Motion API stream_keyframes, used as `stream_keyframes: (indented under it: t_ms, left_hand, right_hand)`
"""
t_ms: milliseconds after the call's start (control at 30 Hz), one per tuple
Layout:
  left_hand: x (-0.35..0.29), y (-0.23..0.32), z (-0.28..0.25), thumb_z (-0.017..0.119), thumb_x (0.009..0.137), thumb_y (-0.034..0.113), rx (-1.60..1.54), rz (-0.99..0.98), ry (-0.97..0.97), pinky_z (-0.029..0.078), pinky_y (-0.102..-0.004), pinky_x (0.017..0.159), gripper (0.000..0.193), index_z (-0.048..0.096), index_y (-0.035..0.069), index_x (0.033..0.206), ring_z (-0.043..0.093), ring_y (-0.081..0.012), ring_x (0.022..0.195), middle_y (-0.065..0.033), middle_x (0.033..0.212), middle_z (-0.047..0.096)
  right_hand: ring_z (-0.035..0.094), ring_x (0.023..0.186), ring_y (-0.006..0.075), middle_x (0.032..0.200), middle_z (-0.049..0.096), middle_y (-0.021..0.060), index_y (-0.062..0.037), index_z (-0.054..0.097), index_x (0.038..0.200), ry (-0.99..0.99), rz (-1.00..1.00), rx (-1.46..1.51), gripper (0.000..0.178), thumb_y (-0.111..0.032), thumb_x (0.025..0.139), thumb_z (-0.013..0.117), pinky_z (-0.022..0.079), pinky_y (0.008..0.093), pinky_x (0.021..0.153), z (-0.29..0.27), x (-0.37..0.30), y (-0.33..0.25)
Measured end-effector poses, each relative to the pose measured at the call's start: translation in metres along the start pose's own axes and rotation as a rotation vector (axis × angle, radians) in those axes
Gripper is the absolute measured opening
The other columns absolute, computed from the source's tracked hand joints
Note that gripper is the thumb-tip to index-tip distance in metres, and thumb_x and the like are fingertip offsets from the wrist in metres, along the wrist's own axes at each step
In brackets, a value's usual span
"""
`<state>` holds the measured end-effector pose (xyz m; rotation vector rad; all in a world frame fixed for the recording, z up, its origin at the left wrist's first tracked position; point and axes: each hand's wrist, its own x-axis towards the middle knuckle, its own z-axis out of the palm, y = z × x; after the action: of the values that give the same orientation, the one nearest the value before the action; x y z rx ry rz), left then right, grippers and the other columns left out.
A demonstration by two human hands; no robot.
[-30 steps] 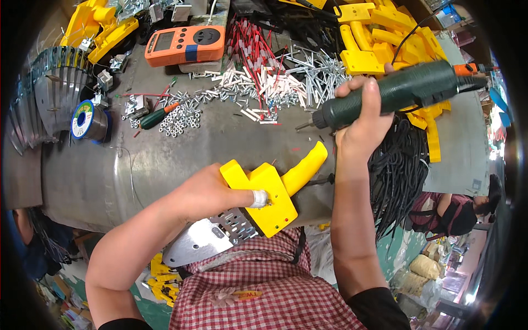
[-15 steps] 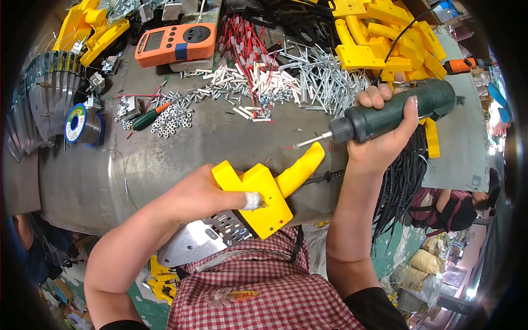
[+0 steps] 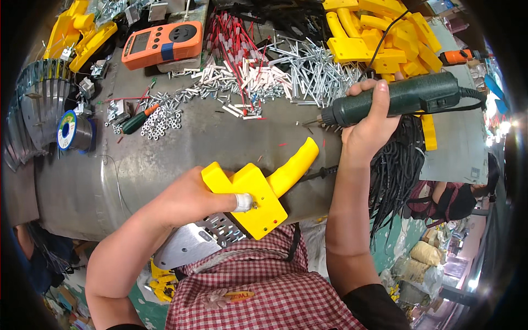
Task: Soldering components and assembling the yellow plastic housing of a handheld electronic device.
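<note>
My left hand (image 3: 184, 198) grips a yellow plastic housing (image 3: 259, 204) with a moulded handle that points up and to the right. The thumb, its tip wrapped in white tape, presses on the housing's face beside a small screw. From the housing's underside a slotted metal plate (image 3: 190, 245) sticks out toward my apron. My right hand (image 3: 367, 132) is wrapped round a dark green electric screwdriver (image 3: 399, 99), held nearly level above the bench. Its bit points left, toward the loose screws, apart from the yellow handle's tip.
Loose screws (image 3: 313, 69), nuts (image 3: 160, 124) and red-wired parts (image 3: 234, 44) lie across the bench's far side. An orange multimeter (image 3: 162, 45), a solder spool (image 3: 76, 131) and a small green screwdriver (image 3: 137, 121) sit left. Yellow housings (image 3: 379, 41) and black cables (image 3: 396, 170) are right.
The electric screwdriver has moved away from the yellow handle toward the far side of the bench and tipped more level. My left hand keeps its hold on the housing; the view has shifted slightly.
</note>
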<state>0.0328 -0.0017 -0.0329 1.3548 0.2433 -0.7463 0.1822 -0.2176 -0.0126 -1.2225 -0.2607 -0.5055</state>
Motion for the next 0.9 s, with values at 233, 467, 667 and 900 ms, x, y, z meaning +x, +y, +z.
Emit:
stream_keyframes:
  t_ms: [233,467,667,900]
  left_hand:
    - [0.000,-0.001,0.000,0.077,0.072,0.022,-0.022,-0.010,-0.018,0.047,-0.0282,0.084,0.050,0.061,-0.003,0.112,0.062,-0.0144,0.091,-0.0078,0.100,0.067]
    - [0.000,-0.002,-0.001,0.077,0.072,0.022,0.001,-0.024,-0.003,0.047,-0.0282,0.084,0.050,0.061,-0.003,0.112,0.062,-0.0147,0.092,-0.0083,0.100,0.067]
    - [0.000,0.001,-0.001,0.077,0.072,0.023,0.019,-0.025,-0.004,0.047,-0.0284,0.084,0.050,0.061,-0.003,0.112,0.062,-0.0147,0.092,-0.0085,0.100,0.068]
    - [-0.001,-0.002,0.000,0.075,0.074,0.023,-0.009,0.021,0.032,0.047,-0.0282,0.083,0.048,0.062,-0.002,0.112,0.061,-0.0141,0.089,-0.0079,0.100,0.067]
  right_hand:
    - [0.056,0.067,0.0190,0.079,0.054,0.0092,-0.0013,0.025,0.135,0.031,-0.016,0.009,0.055,-0.012,0.090,0.055,0.049,0.0325,0.062,0.001,-0.002,0.001]
    - [0.058,0.066,0.0175,0.077,0.056,0.0086,0.0020,0.020,0.139,0.013,-0.018,0.033,0.063,-0.009,0.089,0.057,0.048,0.0297,0.060,0.005,-0.003,0.006]
    - [0.058,0.065,0.0176,0.077,0.057,0.0082,0.0018,0.022,0.138,-0.007,-0.015,0.015,0.061,-0.008,0.089,0.056,0.048,0.0295,0.061,0.006,-0.002,0.008]
    - [0.056,0.065,0.0193,0.076,0.054,0.0088,-0.0047,0.029,0.134,-0.022,0.010,0.117,0.051,-0.014,0.091,0.054,0.049,0.0337,0.062,0.011,-0.006,-0.013]
